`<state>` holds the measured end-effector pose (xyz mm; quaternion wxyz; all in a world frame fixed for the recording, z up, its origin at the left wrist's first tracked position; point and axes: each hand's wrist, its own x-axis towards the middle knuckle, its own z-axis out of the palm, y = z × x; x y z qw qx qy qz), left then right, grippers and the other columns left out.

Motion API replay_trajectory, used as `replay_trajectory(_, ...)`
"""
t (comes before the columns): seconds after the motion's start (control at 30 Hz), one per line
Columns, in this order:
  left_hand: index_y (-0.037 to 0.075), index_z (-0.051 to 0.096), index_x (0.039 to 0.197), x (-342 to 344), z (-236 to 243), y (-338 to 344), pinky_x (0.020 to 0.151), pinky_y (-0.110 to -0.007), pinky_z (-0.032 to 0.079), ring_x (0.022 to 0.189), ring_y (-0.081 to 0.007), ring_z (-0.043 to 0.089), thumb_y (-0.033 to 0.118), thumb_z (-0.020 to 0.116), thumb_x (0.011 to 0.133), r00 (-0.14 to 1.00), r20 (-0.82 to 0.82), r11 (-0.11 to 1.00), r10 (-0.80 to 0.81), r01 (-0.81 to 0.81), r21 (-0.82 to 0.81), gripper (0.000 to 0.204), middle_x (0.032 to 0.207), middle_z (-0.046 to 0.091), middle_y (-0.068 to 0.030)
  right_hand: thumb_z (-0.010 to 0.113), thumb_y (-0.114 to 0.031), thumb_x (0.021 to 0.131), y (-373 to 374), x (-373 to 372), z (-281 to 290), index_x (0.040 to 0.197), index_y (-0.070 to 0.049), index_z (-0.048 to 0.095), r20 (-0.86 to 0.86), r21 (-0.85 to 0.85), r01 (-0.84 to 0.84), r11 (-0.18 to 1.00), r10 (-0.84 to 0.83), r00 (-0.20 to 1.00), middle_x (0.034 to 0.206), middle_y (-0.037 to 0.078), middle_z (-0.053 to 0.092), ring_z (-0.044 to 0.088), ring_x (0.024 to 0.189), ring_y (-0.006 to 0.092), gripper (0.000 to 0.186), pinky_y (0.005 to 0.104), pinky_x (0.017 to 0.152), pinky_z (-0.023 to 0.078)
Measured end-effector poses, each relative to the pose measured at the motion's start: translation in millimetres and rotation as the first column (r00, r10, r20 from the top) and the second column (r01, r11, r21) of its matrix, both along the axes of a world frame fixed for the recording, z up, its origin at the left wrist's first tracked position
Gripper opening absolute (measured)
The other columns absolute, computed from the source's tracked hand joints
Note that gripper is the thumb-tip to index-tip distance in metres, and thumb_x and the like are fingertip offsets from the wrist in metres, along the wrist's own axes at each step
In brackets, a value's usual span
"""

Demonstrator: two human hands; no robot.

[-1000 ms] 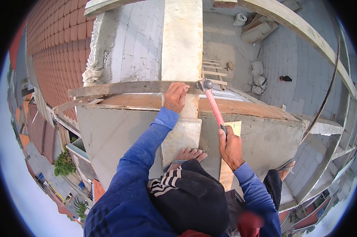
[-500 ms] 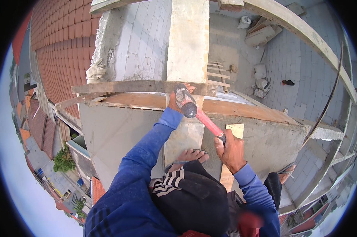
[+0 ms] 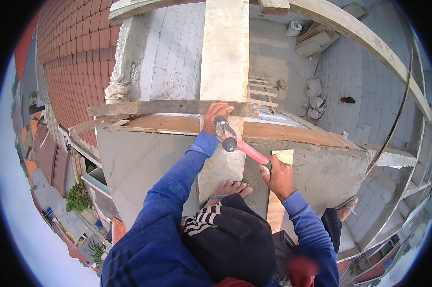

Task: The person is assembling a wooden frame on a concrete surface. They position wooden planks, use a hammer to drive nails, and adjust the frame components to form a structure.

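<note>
The right hand (image 3: 279,179), right of the wide plank (image 3: 225,60), grips a hammer (image 3: 251,151), while the left, curled over the plank, grasps the batten (image 3: 158,106) laid across it, placed but apparently not yet fully fastened.

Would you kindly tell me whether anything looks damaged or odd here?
Yes: beyond the wooden plank, the wall edge beside the red tiled roof looks ragged and lumpy, unlike the smoother concrete ledge.
</note>
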<state>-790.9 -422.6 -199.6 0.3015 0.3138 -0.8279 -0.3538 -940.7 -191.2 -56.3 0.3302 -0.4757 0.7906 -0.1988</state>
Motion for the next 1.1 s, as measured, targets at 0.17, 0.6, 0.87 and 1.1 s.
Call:
replay_trajectory(0.17,0.001,0.070,0.106,5.9,2.5,0.3,0.086,-0.041,0.057,0.101,-0.0336,0.068,-0.009,0.068,0.084,1.000,0.026,0.998,0.008,-0.006,-0.055,0.025,0.103,0.070,-0.0155,0.068,-0.028,0.098,-10.5,-4.3,-6.3,0.098,-0.003,0.054,0.045,0.089,0.142,0.986,-0.146,0.988,0.068,0.021,0.062,0.065,0.063,0.0419,0.029,0.0492,0.057,0.048)
replay_trajectory(0.6,0.003,0.053,0.121,5.0,12.5,6.6,0.086,-0.033,0.060,0.104,-0.0191,0.065,-0.010,0.055,0.090,0.980,-0.093,0.889,0.173,-0.115,0.444,0.034,0.110,0.063,-0.0115,0.077,-0.021,0.088,-143.4,-18.4,-103.7,0.109,-0.001,0.065,0.350,0.083,0.484,0.871,-0.480,0.804,0.095,0.022,0.066,0.066,0.086,0.0372,0.032,0.0487,0.078,0.049)
replay_trajectory(0.87,0.007,0.039,0.145,155.9,-5.4,-103.0,0.099,-0.043,0.051,0.119,-0.0334,0.057,0.058,0.091,0.070,0.192,0.452,-0.269,0.871,-0.583,0.766,0.105,0.147,0.040,-0.0162,0.076,-0.019,0.089,-131.9,-16.9,-117.4,0.090,-0.003,0.056,0.329,-0.050,0.506,0.861,-0.464,0.822,0.071,0.008,0.057,0.056,0.068,0.0217,0.026,0.0395,0.067,0.047)
replay_trajectory(1.1,0.014,0.063,0.104,178.7,-51.7,-204.6,0.080,-0.044,0.058,0.082,-0.0196,0.066,0.045,0.085,0.082,0.415,0.075,0.037,0.906,-0.254,0.966,0.044,0.091,0.067,-0.0025,0.077,-0.020,0.089,-121.6,-4.1,-110.2,0.092,-0.001,0.057,0.321,-0.064,0.518,0.853,-0.474,0.820,0.075,0.013,0.059,0.057,0.071,0.0281,0.028,0.0423,0.070,0.048)
